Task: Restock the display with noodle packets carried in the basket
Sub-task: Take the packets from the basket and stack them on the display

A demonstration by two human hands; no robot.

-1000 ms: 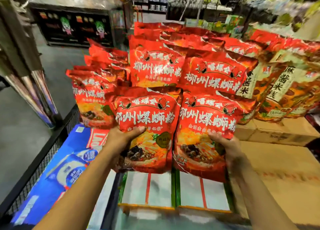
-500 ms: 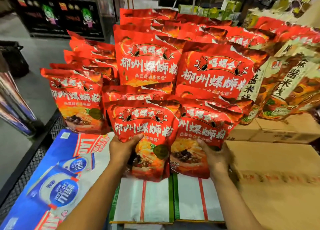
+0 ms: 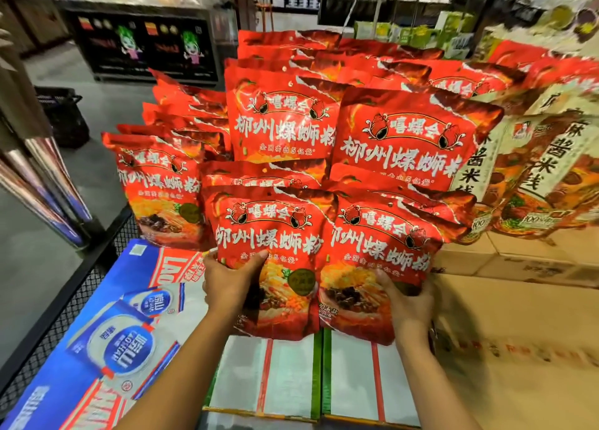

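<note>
At lower centre of the frame, your left hand (image 3: 230,283) grips the left noodle packet (image 3: 272,235) and your right hand (image 3: 408,303) grips the right noodle packet (image 3: 379,244). Since a second ago you've brought both down against the front row of the display (image 3: 282,121), so they look nearly placed.

The noodle packets (image 3: 269,235) in both hands are glossy, crinkled plastic film. Right of the right hand (image 3: 410,303), cardboard boxes (image 3: 518,348) look matt. Left of the left hand (image 3: 230,280): shiny blue wrap (image 3: 126,277), black wire mesh (image 3: 69,313).
</note>
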